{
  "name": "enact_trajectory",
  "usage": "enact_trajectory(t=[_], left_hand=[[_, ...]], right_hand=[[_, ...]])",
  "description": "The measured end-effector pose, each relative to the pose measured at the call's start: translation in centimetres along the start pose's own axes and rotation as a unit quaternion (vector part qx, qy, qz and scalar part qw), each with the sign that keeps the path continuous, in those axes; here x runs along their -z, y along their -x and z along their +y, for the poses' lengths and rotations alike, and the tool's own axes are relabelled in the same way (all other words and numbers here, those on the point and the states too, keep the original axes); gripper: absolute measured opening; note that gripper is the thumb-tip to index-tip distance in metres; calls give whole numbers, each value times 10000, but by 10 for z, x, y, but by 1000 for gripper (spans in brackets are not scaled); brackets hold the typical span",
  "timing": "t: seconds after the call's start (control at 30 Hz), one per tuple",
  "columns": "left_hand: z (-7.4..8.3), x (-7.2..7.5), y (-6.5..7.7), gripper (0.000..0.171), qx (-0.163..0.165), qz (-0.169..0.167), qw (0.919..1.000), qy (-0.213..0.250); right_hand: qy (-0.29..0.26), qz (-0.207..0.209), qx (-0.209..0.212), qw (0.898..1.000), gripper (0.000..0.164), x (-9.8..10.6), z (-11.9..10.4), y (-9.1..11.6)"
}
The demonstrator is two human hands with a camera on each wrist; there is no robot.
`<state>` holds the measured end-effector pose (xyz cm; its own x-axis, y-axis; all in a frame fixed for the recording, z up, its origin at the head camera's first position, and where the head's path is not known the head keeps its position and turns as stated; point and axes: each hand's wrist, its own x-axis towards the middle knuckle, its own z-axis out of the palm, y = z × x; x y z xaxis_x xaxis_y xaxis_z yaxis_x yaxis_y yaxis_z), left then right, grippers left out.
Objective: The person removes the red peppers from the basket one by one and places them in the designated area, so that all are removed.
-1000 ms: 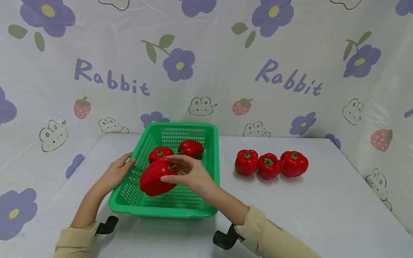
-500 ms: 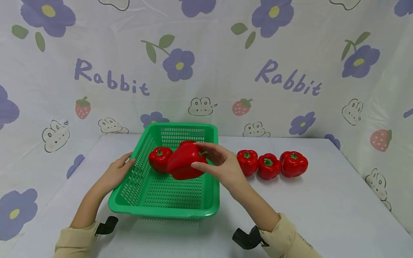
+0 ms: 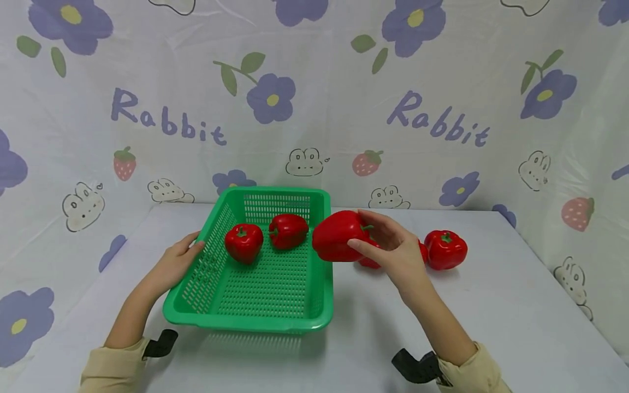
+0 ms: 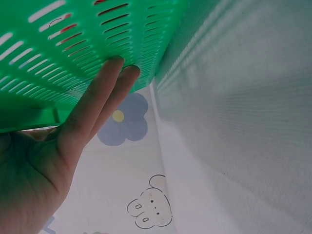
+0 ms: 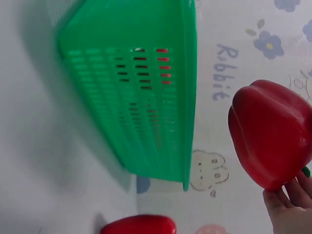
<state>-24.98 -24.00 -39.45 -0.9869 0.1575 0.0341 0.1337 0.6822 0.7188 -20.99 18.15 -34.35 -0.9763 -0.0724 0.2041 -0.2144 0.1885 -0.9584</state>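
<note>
A red bell pepper [image 3: 336, 237] is held by my right hand [image 3: 400, 256], thumb in front and fingers over its stem end. It overlaps the right rim of a green perforated basket [image 3: 248, 323] in the head view, raised above the table. My left hand [image 3: 174, 263] holds the basket's left side. In the left wrist view, two straight fingers [image 4: 100, 97] lie along the outer wall. Inside the basket sit two more bell peppers, one at the left [image 3: 244, 243] and one toward the back [image 3: 288, 231].
To the right of the basket, a bell pepper [image 3: 445, 250] stands on the white table [image 3: 491, 316]. Others beside it are partly hidden behind the right hand and its pepper. A patterned curtain [image 3: 314, 131] hangs at the table's back edge.
My right hand has carried its bell pepper rightward from over the basket to the right rim, uncovering the two peppers inside. The left hand and basket have stayed put.
</note>
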Motion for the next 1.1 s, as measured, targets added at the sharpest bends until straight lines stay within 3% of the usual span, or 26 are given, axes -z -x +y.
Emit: enact_trajectory(t=[0.47,0.77,1.1], left_hand=[[-2,-1,0,60,-42,-6,10000,-9],[-3,-1,-2,58,-68,-10,10000,36],[-2,-1,0,59,-30,-5,10000,24]], right_hand=[[615,216,-115,9978,65,26,37,16],[1118,213,-211,9933,67,32,54,23],[1860,106,-314,9820,69,36,64,29]])
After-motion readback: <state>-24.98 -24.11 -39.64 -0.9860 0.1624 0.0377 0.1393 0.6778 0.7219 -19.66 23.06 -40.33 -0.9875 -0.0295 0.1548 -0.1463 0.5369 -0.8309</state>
